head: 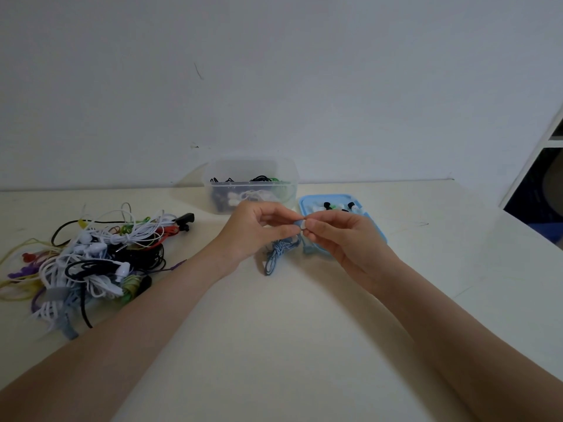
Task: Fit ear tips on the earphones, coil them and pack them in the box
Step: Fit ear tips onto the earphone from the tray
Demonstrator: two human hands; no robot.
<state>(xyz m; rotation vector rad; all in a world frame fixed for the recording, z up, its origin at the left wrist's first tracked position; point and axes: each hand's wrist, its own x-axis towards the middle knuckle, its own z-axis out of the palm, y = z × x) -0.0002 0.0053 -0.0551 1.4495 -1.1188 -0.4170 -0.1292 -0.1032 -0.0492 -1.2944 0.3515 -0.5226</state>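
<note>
My left hand [259,228] pinches a blue earbud [298,224] between thumb and fingers above the table. Against that bud my right hand [338,236] pinches a small white ear tip [303,225]. The blue braided cable [275,254] of these earphones hangs down from my left hand and lies bunched on the table below. Behind my hands stands a clear plastic box [213,190] holding several coiled earphones. A light blue tray [304,202] of black, white and green ear tips sits under and behind my right hand.
A tangled heap of earphones [91,260] in white, black, green, yellow, red and purple lies on the left of the cream table [289,345]. A white wall runs along the table's back edge. A shelf unit [542,166] stands at the far right.
</note>
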